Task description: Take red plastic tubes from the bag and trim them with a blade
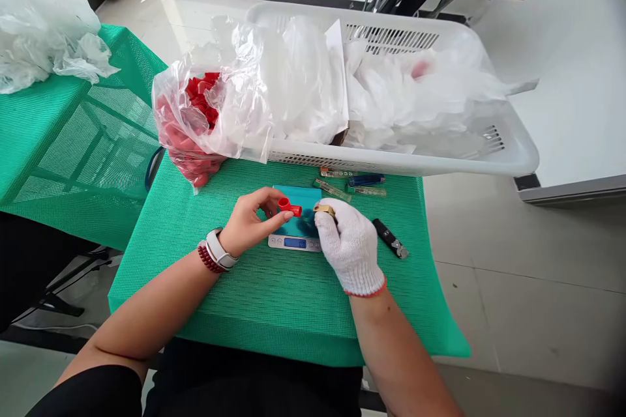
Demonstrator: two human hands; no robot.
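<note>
Thumb and fingers of the bare left hand (pixel 247 225) hold a red T-shaped fitting (pixel 291 208) over the digital scale (pixel 276 242). The right hand (pixel 349 244), in a white knit glove, pinches a small brass-coloured piece (pixel 325 210). Lighters (pixel 366 180) lie beyond the scale, near a white basket (pixel 405 161) and a clear bag (pixel 188 137) of red parts (pixel 203 94).

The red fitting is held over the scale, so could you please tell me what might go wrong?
The red fitting could slip from the bare left hand and knock the scale beneath. The open bag of red parts could spill if nudged. The basket overhangs the green table, so a bump might tip it.
</note>
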